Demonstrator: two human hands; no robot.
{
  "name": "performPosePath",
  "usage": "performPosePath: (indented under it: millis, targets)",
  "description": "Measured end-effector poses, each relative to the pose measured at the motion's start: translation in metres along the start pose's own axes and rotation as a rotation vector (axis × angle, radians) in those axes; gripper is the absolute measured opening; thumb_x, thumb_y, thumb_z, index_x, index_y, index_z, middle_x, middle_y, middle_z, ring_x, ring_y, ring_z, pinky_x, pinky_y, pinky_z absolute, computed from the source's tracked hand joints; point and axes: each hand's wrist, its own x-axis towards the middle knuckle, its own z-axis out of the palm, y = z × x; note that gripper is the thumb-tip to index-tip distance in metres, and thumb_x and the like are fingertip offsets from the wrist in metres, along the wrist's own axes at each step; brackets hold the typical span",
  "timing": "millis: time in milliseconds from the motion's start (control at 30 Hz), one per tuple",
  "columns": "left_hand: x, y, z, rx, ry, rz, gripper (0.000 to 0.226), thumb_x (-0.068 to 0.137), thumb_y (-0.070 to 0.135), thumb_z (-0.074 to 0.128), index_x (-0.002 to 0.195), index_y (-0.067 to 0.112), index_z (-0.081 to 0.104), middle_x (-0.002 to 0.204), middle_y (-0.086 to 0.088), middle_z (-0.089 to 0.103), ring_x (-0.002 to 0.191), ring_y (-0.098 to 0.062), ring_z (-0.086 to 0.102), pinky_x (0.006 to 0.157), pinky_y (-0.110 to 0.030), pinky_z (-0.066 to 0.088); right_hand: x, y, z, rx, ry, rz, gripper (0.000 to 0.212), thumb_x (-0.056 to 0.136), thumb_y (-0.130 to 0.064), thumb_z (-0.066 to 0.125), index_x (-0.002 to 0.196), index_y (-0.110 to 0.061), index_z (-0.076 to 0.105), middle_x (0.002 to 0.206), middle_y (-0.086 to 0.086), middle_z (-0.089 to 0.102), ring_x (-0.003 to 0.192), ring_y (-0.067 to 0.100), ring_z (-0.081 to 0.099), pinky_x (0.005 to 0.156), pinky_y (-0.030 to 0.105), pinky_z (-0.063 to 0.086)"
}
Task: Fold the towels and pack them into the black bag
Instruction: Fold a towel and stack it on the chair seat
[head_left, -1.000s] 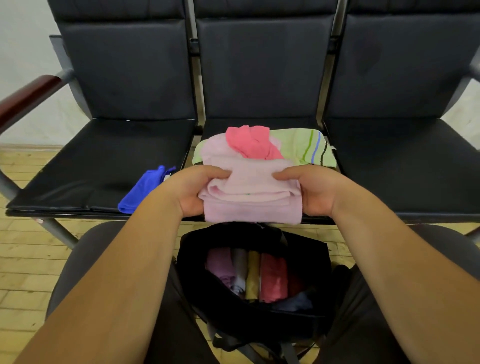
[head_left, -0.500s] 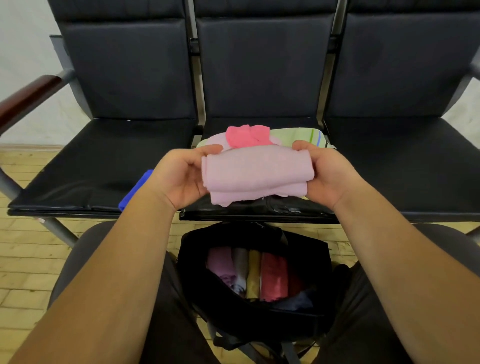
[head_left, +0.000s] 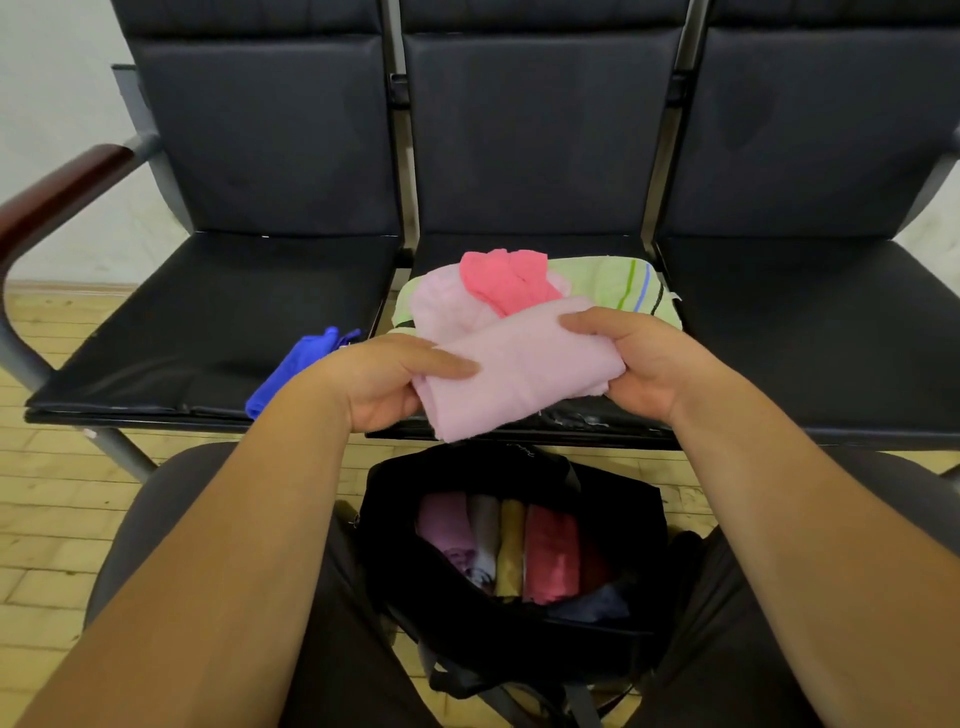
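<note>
Fingers (head_left: 447, 362) of the left hand (head_left: 376, 384), head view: the thumb lies on top and the others are curled beneath, pinching the left end of a folded pale pink terry towel (head_left: 519, 371).
Fingers (head_left: 592, 325) of the right hand (head_left: 641, 366): curled over the same towel's right end, gripping it from above and below.
Pink towel: a thick folded bundle held between both sets of fingers, tilted with its right end higher, over the front edge of the middle black padded seat (head_left: 597, 243).
Just beyond the fingers: a loose pile on that seat, with a crumpled light pink towel (head_left: 441, 309), a coral-pink towel (head_left: 506, 280) on top and a pale green striped towel (head_left: 608, 280) underneath.
Left of the left fingers: a bright blue cloth (head_left: 291, 364) on the neighbouring seat, near its front edge.
Below the fingers, towards the person: an open black fabric bag (head_left: 389, 519) between the knees. Rolled towels (head_left: 550, 556) stand side by side inside it: mauve, grey, yellow, red.
</note>
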Motion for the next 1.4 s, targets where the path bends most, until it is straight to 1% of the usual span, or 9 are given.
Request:
performPosePath:
  millis: [100, 200, 367, 467, 600, 767, 1067, 1233, 1400]
  targets:
    - [-0.004, -0.007, -0.007, 0.105, -0.006, -0.088, 0.037, 0.096, 0.001, 0.069, 0.132, 0.004, 0.069, 0.13, -0.011, 0.076, 0.118, -0.025, 0.074, 0.092, -0.036, 0.063, -0.002, 0.0, 0.003, -0.137, -0.041, -0.007, 0.033, 0.099, -0.013, 0.071, 0.131, -0.006, 0.07, 0.127, 0.017, 0.076, 0.109, 0.03, 0.077, 0.079, 0.04, 0.064]
    - [-0.011, -0.011, -0.018, 0.196, -0.004, -0.122, 0.038, 0.097, 0.006, 0.069, 0.134, 0.012, 0.068, 0.126, -0.011, 0.077, 0.11, -0.029, 0.077, 0.079, -0.041, 0.064, -0.001, 0.007, 0.008, -0.34, -0.098, 0.003, 0.03, 0.104, -0.024, 0.069, 0.134, -0.02, 0.068, 0.123, 0.008, 0.078, 0.11, 0.031, 0.077, 0.087, 0.055, 0.064]
    - [-0.024, -0.018, -0.038, 0.237, 0.073, -0.145, 0.035, 0.096, 0.007, 0.074, 0.13, 0.009, 0.067, 0.112, -0.01, 0.08, 0.095, -0.027, 0.08, 0.071, -0.038, 0.065, 0.021, 0.029, 0.027, -0.449, -0.069, -0.059, 0.024, 0.105, -0.022, 0.068, 0.129, -0.019, 0.072, 0.121, 0.009, 0.079, 0.098, 0.024, 0.079, 0.071, 0.039, 0.065]
    - [-0.026, -0.025, -0.054, 0.214, 0.163, -0.144, 0.037, 0.094, 0.008, 0.078, 0.129, 0.006, 0.066, 0.112, -0.011, 0.08, 0.096, -0.028, 0.08, 0.071, -0.039, 0.065, 0.043, 0.043, 0.041, -0.508, 0.006, -0.107, 0.025, 0.102, -0.025, 0.073, 0.126, -0.02, 0.074, 0.116, 0.011, 0.079, 0.102, 0.032, 0.078, 0.075, 0.047, 0.067]
    - [-0.027, -0.035, -0.074, 0.174, 0.289, -0.15, 0.037, 0.093, 0.013, 0.081, 0.126, 0.009, 0.068, 0.117, -0.012, 0.079, 0.099, -0.029, 0.08, 0.074, -0.04, 0.066, 0.062, 0.056, 0.068, -0.587, 0.054, -0.145, 0.063, 0.077, -0.055, 0.081, 0.131, -0.024, 0.072, 0.121, 0.001, 0.077, 0.11, 0.029, 0.076, 0.088, 0.052, 0.066]
    - [-0.033, -0.034, -0.107, 0.122, 0.435, -0.16, 0.034, 0.094, 0.015, 0.079, 0.126, 0.01, 0.067, 0.121, -0.013, 0.077, 0.104, -0.031, 0.079, 0.088, -0.049, 0.066, 0.094, 0.06, 0.111, -0.511, -0.042, -0.056, 0.031, 0.093, -0.021, 0.077, 0.122, -0.014, 0.073, 0.119, 0.02, 0.076, 0.11, 0.041, 0.072, 0.089, 0.058, 0.061]
    - [-0.043, 0.023, -0.195, 0.055, 0.503, -0.195, 0.036, 0.095, 0.007, 0.076, 0.129, 0.006, 0.063, 0.121, -0.016, 0.077, 0.098, -0.031, 0.08, 0.082, -0.045, 0.067, 0.184, 0.037, 0.212, -0.698, -0.019, -0.15, 0.067, 0.08, -0.037, 0.077, 0.143, -0.018, 0.062, 0.128, 0.008, 0.072, 0.112, 0.031, 0.071, 0.101, 0.052, 0.059]
    - [-0.027, 0.006, -0.229, 0.072, 0.568, -0.315, 0.032, 0.097, 0.013, 0.077, 0.126, 0.004, 0.064, 0.117, -0.017, 0.077, 0.096, -0.031, 0.081, 0.084, -0.044, 0.067, 0.236, 0.051, 0.248, -0.863, -0.052, -0.215, 0.042, 0.094, -0.025, 0.077, 0.135, -0.018, 0.069, 0.125, 0.008, 0.072, 0.11, 0.03, 0.07, 0.078, 0.037, 0.06]
    - [-0.013, 0.004, -0.248, 0.17, 0.481, -0.417, 0.032, 0.102, 0.019, 0.072, 0.127, 0.001, 0.064, 0.115, -0.017, 0.078, 0.103, -0.031, 0.079, 0.088, -0.048, 0.066, 0.274, 0.075, 0.27, -1.104, -0.091, -0.203, 0.037, 0.097, -0.028, 0.072, 0.134, -0.021, 0.07, 0.13, 0.008, 0.07, 0.117, 0.031, 0.067, 0.102, 0.048, 0.058]
